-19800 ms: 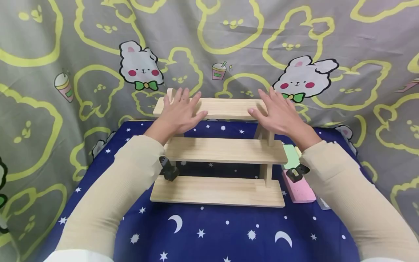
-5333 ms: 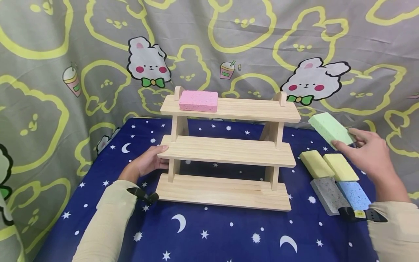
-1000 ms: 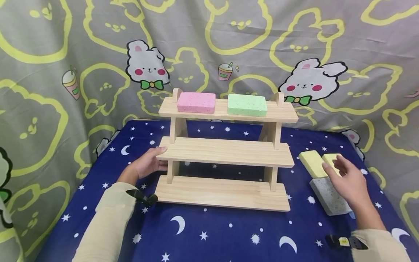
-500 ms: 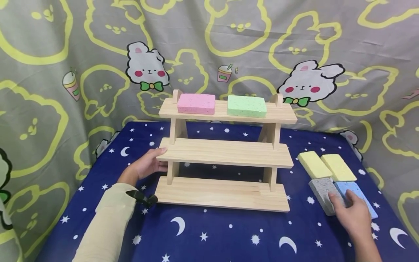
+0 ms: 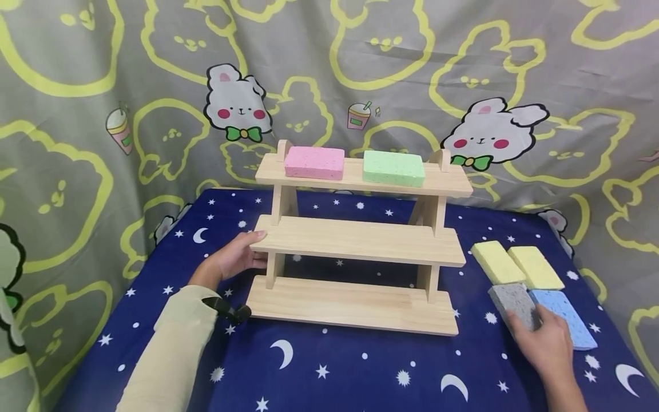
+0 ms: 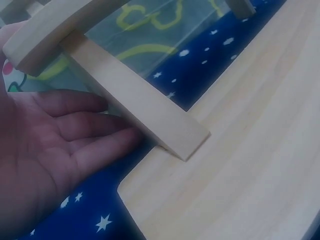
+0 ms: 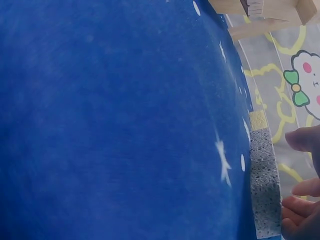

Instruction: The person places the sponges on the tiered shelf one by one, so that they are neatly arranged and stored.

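A three-tier wooden display shelf (image 5: pixel 355 237) stands on the table. My left hand (image 5: pixel 237 257) holds the left end of its middle board, thumb on top and fingers underneath; in the left wrist view those fingers (image 6: pixel 95 150) lie by the upright. At the right, my right hand (image 5: pixel 548 343) is over a grey sponge (image 5: pixel 509 300). The right wrist view shows the thumb raised off the grey sponge (image 7: pixel 265 185), with other fingertips right at its upper face. A pink sponge (image 5: pixel 314 163) and a green sponge (image 5: pixel 393 167) lie on the top board.
Two yellow sponges, one left (image 5: pixel 496 260) and one right (image 5: pixel 536 267), lie behind the grey one. A blue sponge (image 5: pixel 568 320) is beside it, partly covered by my right hand. A patterned curtain (image 5: pixel 319 68) hangs behind the blue tablecloth (image 5: pixel 360 366).
The pink and green sponges now lie on the top board; the green one was in my right hand earlier. That hand has since come down to the grey sponge. My left hand stays put.
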Demonstrator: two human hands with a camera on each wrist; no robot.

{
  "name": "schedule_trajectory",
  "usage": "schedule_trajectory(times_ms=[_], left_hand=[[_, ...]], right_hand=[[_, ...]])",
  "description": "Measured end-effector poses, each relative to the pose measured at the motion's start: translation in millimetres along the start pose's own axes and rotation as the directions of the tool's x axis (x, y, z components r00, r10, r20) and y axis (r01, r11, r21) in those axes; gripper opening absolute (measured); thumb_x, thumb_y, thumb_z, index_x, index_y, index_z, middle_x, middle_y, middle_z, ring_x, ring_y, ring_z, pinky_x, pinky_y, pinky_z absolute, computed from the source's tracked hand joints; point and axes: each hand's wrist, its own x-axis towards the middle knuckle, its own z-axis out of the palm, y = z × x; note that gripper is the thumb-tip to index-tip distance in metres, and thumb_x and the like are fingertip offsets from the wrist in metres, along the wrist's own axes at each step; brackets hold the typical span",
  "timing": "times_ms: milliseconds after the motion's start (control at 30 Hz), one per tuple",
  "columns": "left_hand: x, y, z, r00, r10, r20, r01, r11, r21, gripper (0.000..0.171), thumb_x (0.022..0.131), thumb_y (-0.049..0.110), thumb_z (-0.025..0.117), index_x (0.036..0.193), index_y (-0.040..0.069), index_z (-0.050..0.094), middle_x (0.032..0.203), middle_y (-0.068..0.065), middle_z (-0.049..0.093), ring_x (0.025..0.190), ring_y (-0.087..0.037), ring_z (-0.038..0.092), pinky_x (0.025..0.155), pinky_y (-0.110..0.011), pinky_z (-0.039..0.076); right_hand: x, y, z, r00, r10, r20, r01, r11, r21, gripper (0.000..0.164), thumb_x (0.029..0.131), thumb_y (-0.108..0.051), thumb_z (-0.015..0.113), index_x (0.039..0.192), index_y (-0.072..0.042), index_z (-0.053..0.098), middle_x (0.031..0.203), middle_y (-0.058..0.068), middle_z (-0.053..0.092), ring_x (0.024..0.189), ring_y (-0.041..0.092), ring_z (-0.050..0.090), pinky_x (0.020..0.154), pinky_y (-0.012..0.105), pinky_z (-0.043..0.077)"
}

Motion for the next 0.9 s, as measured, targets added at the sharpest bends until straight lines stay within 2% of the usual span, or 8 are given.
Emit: schedule_trajectory(times_ms=[267,467,667,800,900], left_hand=[[0.1,1.8,-0.4,1.000,0.009,-0.006,-0.009,1.000,-0.007,0.066,0.095,0.038,0.036,0.145,-0.002,0.022,0.140,-0.035,0.034,0.123,-0.043,0.044,0.093,-0.047,0.046],[1.0,-0.6,1.8,1.000,0.006,-0.001,-0.006,1.000,-0.016,0.064,0.096,0.036,0.035,0.145,-0.002,0.022,0.139,-0.034,0.034,0.123,-0.042,0.044,0.092,-0.046,0.047],[0.8,-1.3,2.3,1.000,0.015,-0.002,-0.015,1.000,-0.019,0.064,0.096,0.037,0.035,0.145,-0.001,0.022,0.140,-0.034,0.034,0.123,-0.042,0.044,0.092,-0.046,0.046],[1.4,-2.1,2.2,1.000,0.005,0.006,-0.005,1.000,-0.010,0.065,0.096,0.038,0.035,0.146,-0.001,0.021,0.141,-0.034,0.032,0.124,-0.043,0.043,0.093,-0.047,0.046],[1.2,-2.3,1.8,1.000,0.011,-0.008,-0.011,1.000,-0.001,0.065,0.096,0.039,0.035,0.146,-0.001,0.022,0.141,-0.034,0.033,0.124,-0.043,0.043,0.093,-0.047,0.046]], right_hand=[[-0.4,0.9,-1.9,0.999,0.022,0.029,-0.023,1.000,0.005,0.069,0.086,-0.029,0.061,0.132,0.017,0.038,0.130,0.041,0.037,0.122,0.052,0.032,0.100,0.057,0.026],[0.1,3.5,-3.1,0.998,0.049,0.028,-0.049,0.999,-0.005,0.068,0.085,-0.027,0.061,0.132,0.016,0.038,0.129,0.041,0.037,0.124,0.050,0.030,0.101,0.056,0.025],[4.5,2.6,-0.2,1.000,0.026,0.003,-0.026,0.999,-0.030,0.065,0.084,-0.027,0.061,0.127,0.016,0.041,0.124,0.040,0.040,0.119,0.051,0.032,0.097,0.056,0.026],[3.5,1.6,2.4,0.999,0.038,0.023,-0.036,0.997,-0.066,0.067,0.082,-0.027,0.064,0.128,0.016,0.039,0.125,0.041,0.037,0.118,0.053,0.031,0.096,0.059,0.026],[2.2,2.6,4.6,1.000,-0.001,0.022,0.003,0.996,-0.094,0.068,0.080,-0.024,0.067,0.126,0.017,0.040,0.122,0.042,0.038,0.115,0.055,0.034,0.094,0.060,0.027]])
